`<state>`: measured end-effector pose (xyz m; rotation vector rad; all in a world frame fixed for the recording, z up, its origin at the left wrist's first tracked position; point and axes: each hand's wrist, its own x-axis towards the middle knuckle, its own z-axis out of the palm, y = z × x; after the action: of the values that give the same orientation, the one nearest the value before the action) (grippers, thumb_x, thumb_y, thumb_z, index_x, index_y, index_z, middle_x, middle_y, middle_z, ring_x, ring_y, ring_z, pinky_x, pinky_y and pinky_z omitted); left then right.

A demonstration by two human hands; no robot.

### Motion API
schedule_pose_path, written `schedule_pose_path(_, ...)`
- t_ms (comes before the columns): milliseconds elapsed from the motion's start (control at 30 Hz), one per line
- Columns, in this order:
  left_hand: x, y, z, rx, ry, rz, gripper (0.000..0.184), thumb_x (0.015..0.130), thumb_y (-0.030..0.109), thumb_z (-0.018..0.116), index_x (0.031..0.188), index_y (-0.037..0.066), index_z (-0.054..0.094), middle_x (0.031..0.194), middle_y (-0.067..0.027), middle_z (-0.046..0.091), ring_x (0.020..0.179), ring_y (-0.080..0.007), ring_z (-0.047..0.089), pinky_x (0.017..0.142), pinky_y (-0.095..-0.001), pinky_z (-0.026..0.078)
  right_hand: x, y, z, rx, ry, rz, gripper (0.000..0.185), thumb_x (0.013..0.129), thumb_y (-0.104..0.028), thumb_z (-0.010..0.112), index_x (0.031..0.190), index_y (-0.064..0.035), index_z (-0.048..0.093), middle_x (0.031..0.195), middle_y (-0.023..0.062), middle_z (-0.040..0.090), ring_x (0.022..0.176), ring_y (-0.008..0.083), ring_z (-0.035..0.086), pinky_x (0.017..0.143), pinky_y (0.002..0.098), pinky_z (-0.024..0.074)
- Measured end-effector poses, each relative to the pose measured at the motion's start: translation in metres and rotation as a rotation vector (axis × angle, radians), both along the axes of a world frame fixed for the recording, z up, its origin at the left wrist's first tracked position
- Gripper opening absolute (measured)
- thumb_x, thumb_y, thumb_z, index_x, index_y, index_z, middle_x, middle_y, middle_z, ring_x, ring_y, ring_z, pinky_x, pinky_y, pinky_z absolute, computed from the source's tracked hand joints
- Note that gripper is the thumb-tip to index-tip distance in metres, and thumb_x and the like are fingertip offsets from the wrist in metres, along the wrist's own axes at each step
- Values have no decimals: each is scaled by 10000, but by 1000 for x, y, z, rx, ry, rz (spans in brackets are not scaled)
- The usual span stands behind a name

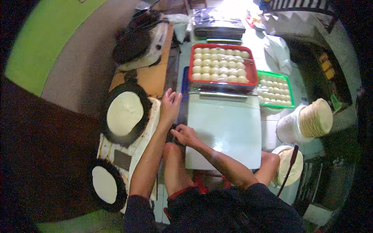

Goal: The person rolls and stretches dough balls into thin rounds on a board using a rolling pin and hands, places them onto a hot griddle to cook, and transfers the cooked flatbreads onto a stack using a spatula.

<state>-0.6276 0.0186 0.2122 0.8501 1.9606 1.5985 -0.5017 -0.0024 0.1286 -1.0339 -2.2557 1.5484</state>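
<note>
My left hand is raised beside the white stove, its fingers stretched out and holding nothing. Just below it, my right hand reaches across to the left, fingers curled at a small dark spot by the stove's side; what they grip, if anything, is hidden. To the left, a pale round flatbread lies on a black round griddle. A second flatbread lies on another black griddle nearer to me. A smooth white work board stands to the right of my hands.
Behind the board, a red tray holds rows of dough balls under clear film. A green tray with more dough balls is beside it. On the right are a white bucket, stacked flatbreads and a tub under a dark stick.
</note>
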Motion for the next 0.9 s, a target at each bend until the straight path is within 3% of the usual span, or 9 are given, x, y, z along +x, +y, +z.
schedule_pose_path(100,-36,89,-123,-260,-103,53,692,953,488,587,1321,-96,543,1314,-256,611,1228,-312,593,1045,-417,444,88,58,30,-61,79,-75,414,911,-424,669,1052,-39,726,923,174,733,846,288,709,803,413,556)
schedule_pose_path(333,12,34,-73,-464,1,-130,750,970,633,407,1149,-51,657,957,-197,732,913,-302,680,853,-450,491,208,254,97,392,53,-376,279,940,-291,648,1029,-35,714,860,123,724,771,210,688,721,362,545)
schedule_pose_path(467,61,-28,-62,-542,-210,134,759,967,651,409,761,9,758,709,-151,721,772,-293,689,786,-423,503,136,301,141,581,231,-248,264,933,-276,649,1031,-38,707,916,161,722,837,285,706,767,397,547)
schedule_pose_path(567,60,-48,-79,-813,155,-214,692,917,596,543,616,-3,717,675,-220,684,730,-408,688,785,-459,520,58,337,115,681,170,-103,324,959,-315,599,1141,-59,676,964,187,723,881,325,712,821,466,550)
schedule_pose_path(633,59,-42,-79,-890,304,-238,603,888,518,634,622,-19,709,660,-230,670,706,-428,678,783,-473,524,13,328,102,750,-27,95,348,970,-317,579,1224,-96,665,1183,215,673,1150,338,641,968,482,508)
schedule_pose_path(667,62,-34,-76,-922,383,-254,563,873,479,679,626,-26,705,652,-236,663,694,-438,673,782,-480,525,-12,327,81,1418,-516,557,395,985,-327,521,1299,-112,628,1446,232,484,1384,383,434,1096,526,397)
schedule_pose_path(733,79,-15,-53,-916,570,-201,511,804,358,787,1098,-38,653,1140,-285,616,1073,-417,613,948,-523,466,-49,319,30,882,-341,327,639,1029,-460,363,1557,-106,296,1634,175,214,1520,355,175,1213,551,185)
schedule_pose_path(833,93,-5,-74,-808,862,-308,950,781,323,803,1538,67,289,1600,-225,217,1469,-412,248,1115,-609,302,-62,323,21,881,-348,242,712,1030,-547,255,1604,-142,142,1670,120,113,1541,290,114,1231,547,65)
schedule_pose_path(900,105,4,-87,-670,892,-538,914,791,296,798,1533,71,314,1577,-210,277,1455,-406,284,1131,-602,296,-59,346,18,918,-415,183,727,1024,-576,226,1606,-148,143,1678,94,79,1546,265,88,1232,546,20)
